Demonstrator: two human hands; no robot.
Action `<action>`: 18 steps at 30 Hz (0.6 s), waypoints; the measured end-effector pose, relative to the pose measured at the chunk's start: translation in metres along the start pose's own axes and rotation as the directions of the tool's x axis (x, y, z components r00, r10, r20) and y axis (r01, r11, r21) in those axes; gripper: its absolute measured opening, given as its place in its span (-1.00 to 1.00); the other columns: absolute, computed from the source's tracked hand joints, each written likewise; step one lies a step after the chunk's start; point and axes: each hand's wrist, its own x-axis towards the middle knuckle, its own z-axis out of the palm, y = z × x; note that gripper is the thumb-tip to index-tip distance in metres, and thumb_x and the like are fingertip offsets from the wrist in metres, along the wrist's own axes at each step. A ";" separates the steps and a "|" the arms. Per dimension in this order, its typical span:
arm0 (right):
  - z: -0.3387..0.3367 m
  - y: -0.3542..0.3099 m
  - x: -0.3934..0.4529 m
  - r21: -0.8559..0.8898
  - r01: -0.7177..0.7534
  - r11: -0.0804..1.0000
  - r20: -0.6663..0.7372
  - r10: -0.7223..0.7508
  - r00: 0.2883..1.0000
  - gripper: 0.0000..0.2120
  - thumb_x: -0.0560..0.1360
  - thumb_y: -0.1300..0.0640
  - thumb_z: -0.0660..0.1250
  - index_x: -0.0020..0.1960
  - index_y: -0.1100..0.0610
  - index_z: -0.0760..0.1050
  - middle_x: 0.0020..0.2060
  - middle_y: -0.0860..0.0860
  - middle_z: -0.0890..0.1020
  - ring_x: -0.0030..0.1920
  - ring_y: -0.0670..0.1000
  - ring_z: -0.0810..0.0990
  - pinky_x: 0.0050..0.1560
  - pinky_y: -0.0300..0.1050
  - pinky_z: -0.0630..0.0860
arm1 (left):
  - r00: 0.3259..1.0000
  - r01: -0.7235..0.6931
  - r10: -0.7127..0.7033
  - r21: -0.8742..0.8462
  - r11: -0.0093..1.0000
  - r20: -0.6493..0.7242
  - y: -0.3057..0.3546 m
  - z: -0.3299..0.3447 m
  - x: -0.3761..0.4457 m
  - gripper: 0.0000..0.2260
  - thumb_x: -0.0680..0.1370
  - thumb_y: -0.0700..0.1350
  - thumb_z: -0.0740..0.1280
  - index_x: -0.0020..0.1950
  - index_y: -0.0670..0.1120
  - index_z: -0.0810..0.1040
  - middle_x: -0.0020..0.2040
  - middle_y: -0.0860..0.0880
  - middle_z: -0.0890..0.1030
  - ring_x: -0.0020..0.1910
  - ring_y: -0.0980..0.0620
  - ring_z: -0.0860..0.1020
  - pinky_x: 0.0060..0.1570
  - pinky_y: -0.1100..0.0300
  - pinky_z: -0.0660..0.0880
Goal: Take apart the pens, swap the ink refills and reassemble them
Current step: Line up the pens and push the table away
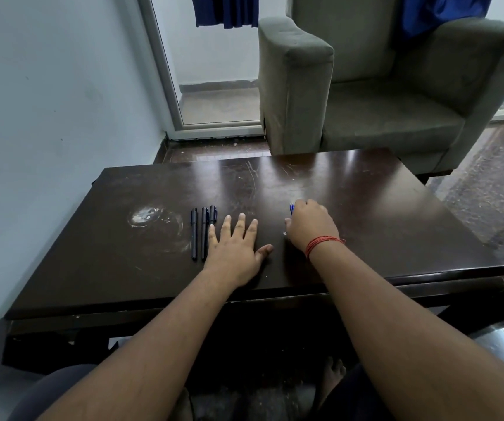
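Pens (202, 232), black, lie just beside the left hand (235, 250), spread flat on the surface (366, 208). Right hand (311, 228) grips a blue pen (291, 209).

A dark glossy desk (335, 189) catches pale light. Just behind it stands a grey armchair (396, 86); left of the armchair, a glass door (214, 71) and blue curtain (225, 10).

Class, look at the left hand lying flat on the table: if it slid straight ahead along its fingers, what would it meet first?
Probably nothing: the left hand faces bare table. The black pens lie just beside its little finger.
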 end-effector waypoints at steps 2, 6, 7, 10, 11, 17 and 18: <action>0.005 -0.004 -0.003 -0.041 0.061 0.997 -0.108 -0.065 0.992 -0.65 0.57 -0.05 0.26 0.23 0.18 0.44 0.19 0.14 0.50 0.20 0.18 0.46 0.13 0.06 0.47 | 1.000 0.009 -0.009 -0.001 1.000 -0.021 -0.005 -0.003 -0.005 -0.33 0.61 0.36 -0.13 0.64 0.07 -0.10 0.66 -0.04 -0.12 0.62 -0.16 -0.18 0.53 -0.29 -0.20; 0.008 -0.016 -0.017 -0.082 0.160 0.984 -0.182 -0.173 0.968 -0.57 0.57 -0.17 0.21 0.28 0.11 0.40 0.22 0.09 0.50 0.21 0.15 0.45 0.13 0.07 0.43 | 0.996 0.050 -0.049 0.014 0.999 -0.076 -0.021 -0.012 -0.020 -0.33 0.61 0.36 -0.14 0.64 0.07 -0.09 0.66 -0.05 -0.11 0.62 -0.16 -0.19 0.52 -0.30 -0.22; 0.009 -0.019 -0.022 -0.079 0.167 0.983 -0.173 -0.178 0.969 -0.54 0.57 -0.19 0.20 0.32 0.09 0.36 0.26 0.08 0.48 0.25 0.15 0.43 0.16 0.09 0.43 | 0.995 0.059 -0.057 0.020 0.998 -0.088 -0.026 -0.015 -0.025 -0.33 0.60 0.36 -0.14 0.64 0.07 -0.09 0.66 -0.05 -0.11 0.62 -0.16 -0.19 0.52 -0.30 -0.22; 0.009 -0.028 -0.038 -0.080 0.192 0.978 -0.081 -0.198 0.977 -0.37 0.55 -0.27 0.14 0.49 0.05 0.19 0.47 0.08 0.30 0.46 0.18 0.26 0.36 0.21 0.30 | 0.990 0.092 -0.088 0.027 0.995 -0.113 -0.040 -0.025 -0.041 -0.32 0.60 0.36 -0.15 0.64 0.06 -0.10 0.66 -0.05 -0.11 0.62 -0.16 -0.19 0.51 -0.32 -0.21; 0.008 -0.029 -0.043 -0.073 0.203 0.976 -0.034 -0.206 0.978 -0.32 0.55 -0.30 0.12 0.54 0.03 0.10 0.53 0.06 0.20 0.52 0.18 0.16 0.42 0.26 0.22 | 0.989 0.105 -0.102 0.025 0.994 -0.111 -0.044 -0.028 -0.046 -0.32 0.60 0.36 -0.15 0.64 0.07 -0.11 0.66 -0.05 -0.11 0.62 -0.16 -0.20 0.51 -0.32 -0.22; -0.004 -0.024 -0.074 -0.045 0.208 0.977 0.118 -0.202 0.972 -0.23 0.53 -0.40 -0.01 0.59 -0.09 -0.19 0.60 -0.04 -0.13 0.59 0.13 -0.17 0.49 0.37 -0.07 | 0.983 0.147 -0.140 0.050 0.988 -0.120 -0.049 -0.045 -0.079 -0.31 0.58 0.38 -0.21 0.63 0.08 -0.20 0.66 -0.03 -0.19 0.61 -0.17 -0.25 0.50 -0.34 -0.25; -0.005 -0.023 -0.078 -0.049 0.209 0.977 0.120 -0.202 0.972 -0.22 0.52 -0.42 -0.03 0.59 -0.10 -0.20 0.60 -0.04 -0.15 0.59 0.12 -0.20 0.49 0.38 -0.09 | 0.982 0.149 -0.141 0.050 0.988 -0.126 -0.048 -0.048 -0.082 -0.31 0.58 0.38 -0.21 0.63 0.08 -0.22 0.65 -0.03 -0.21 0.61 -0.17 -0.27 0.49 -0.34 -0.26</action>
